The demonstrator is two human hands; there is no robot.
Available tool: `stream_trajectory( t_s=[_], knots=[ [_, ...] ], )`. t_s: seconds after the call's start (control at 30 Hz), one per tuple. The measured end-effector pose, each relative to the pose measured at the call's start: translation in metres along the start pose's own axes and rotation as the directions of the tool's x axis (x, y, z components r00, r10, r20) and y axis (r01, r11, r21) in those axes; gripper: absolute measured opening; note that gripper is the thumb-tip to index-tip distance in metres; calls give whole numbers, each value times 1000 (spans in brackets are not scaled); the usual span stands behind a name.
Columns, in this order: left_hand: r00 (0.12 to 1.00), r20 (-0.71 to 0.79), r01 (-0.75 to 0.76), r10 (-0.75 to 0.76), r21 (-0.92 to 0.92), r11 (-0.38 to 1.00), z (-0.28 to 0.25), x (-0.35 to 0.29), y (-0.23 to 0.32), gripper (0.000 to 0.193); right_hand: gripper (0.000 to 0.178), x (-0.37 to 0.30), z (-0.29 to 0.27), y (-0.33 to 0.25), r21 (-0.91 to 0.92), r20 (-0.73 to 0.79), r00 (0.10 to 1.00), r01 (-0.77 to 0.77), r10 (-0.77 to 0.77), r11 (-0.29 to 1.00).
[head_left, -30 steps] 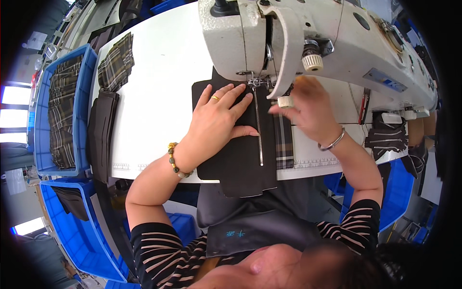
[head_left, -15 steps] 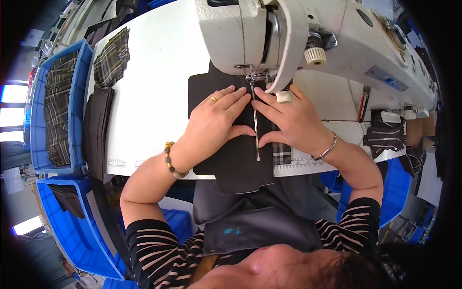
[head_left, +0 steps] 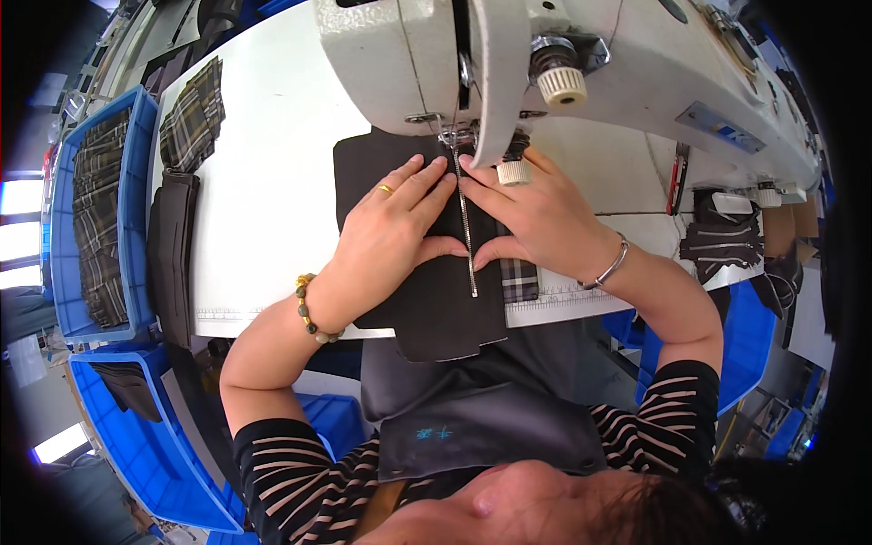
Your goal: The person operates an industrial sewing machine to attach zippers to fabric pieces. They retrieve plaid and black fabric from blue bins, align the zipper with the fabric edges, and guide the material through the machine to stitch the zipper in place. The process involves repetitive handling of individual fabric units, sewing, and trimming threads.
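A dark brown fabric panel lies on the white table, its far end beneath the presser foot of a sewing machine. Down the panel runs a narrow metal-toothed zipper, its near end loose from the foot. My left hand rests flat on the panel left of the zipper, fingers outstretched, thumb touching the zipper. On the other side my right hand is flat too, its fingertips close to the foot and its thumb by the zipper. Plaid cloth shows beneath my right hand.
At left, a blue bin holds plaid pieces; beside it lie folded dark fabric and a plaid stack. Another blue bin sits lower. Right are red-handled snips and dark pieces with zippers. A ruler strip edges the table.
The whole view has shifted a little, so the machine appears farther left. Both hands stay flat on the panel beside the zipper; little motion of the cloth under the foot shows.
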State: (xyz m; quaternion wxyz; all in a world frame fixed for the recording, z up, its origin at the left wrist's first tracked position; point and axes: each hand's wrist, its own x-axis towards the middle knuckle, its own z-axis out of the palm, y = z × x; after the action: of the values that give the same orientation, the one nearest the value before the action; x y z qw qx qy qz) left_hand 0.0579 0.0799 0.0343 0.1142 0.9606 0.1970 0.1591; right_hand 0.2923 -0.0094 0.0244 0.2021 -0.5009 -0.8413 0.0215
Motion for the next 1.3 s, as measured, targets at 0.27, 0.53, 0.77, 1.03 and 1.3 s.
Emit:
stream_trajectory(
  t_s=[0.27,0.53,0.77,1.03,1.3],
  knots=[
    [1000,6,4,-4,7,1000,-3,5,-2,75,83,0,1,-1,-23,-16,1000,-12,12,1000],
    [1000,-16,-5,6,69,998,-4,7,-3,76,81,2,2,1,-26,-36,999,-8,7,1000],
    [1000,-21,7,-6,68,998,-4,9,-5,74,79,3,2,2,-26,-39,999,0,-1,1000],
    [1000,-3,22,-22,71,997,-3,9,-9,71,76,5,3,5,-33,-56,998,-7,5,999],
    [1000,-29,9,-6,91,996,-2,11,-11,74,79,6,5,8,-128,-133,990,35,-52,991]
  ],
)
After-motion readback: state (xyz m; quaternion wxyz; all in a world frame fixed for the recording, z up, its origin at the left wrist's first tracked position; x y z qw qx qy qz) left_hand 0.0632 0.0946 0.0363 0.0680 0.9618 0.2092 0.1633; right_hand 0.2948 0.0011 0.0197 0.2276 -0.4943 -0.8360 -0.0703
